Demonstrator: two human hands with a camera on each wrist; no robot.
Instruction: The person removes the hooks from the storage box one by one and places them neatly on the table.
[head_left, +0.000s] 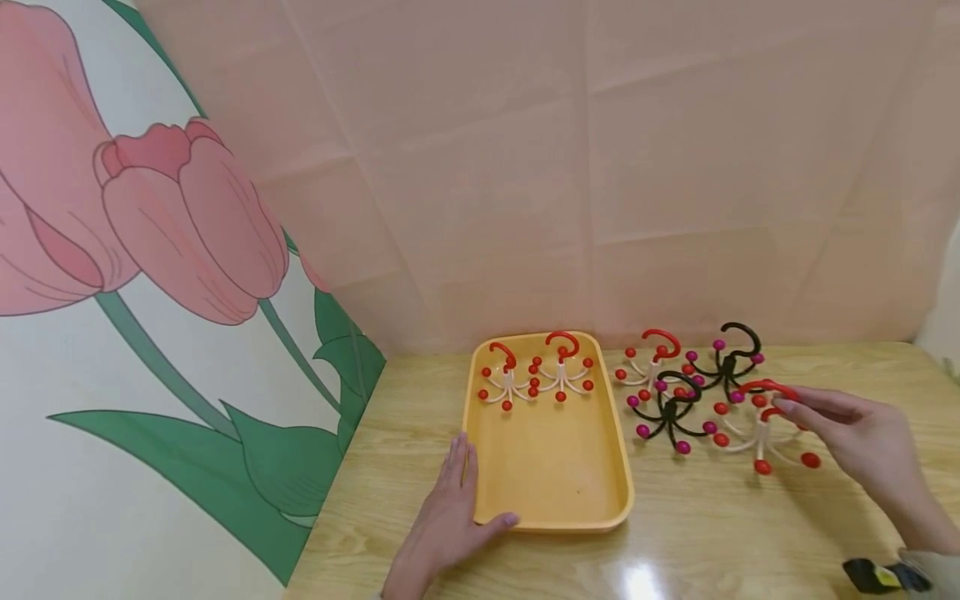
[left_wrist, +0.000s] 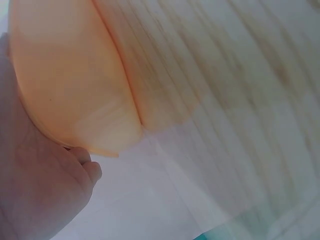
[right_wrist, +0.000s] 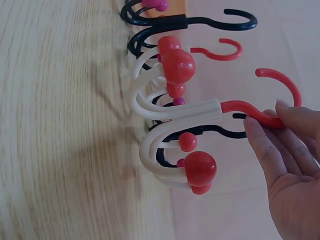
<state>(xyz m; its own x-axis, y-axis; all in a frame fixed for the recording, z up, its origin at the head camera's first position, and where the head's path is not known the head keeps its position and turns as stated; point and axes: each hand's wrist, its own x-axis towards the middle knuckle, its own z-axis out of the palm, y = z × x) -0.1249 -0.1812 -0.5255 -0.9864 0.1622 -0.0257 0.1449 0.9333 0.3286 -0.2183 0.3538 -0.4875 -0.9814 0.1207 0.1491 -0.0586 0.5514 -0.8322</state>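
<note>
My right hand (head_left: 870, 437) pinches the red hook of a white multi-arm hook hanger (head_left: 762, 433) with red ball tips. In the right wrist view, thumb and fingers meet on the red hook, and the hanger's arms are above the wooden table. My left hand (head_left: 446, 525) rests against the front left corner of a yellow tray (head_left: 547, 475), fingers straight along its side and thumb at the front rim. Inside the tray's far end are two red-and-white hangers, one at left (head_left: 509, 383) and one at right (head_left: 561, 377).
Right of the tray, another red-and-white hanger (head_left: 654, 368) and two black hangers with magenta tips, one nearer (head_left: 671, 410) and one farther (head_left: 729, 367), sit close together on the table (head_left: 697, 533). A pink cloth (head_left: 480, 183) hangs behind; a tulip-patterned wall (head_left: 180, 350) is at left.
</note>
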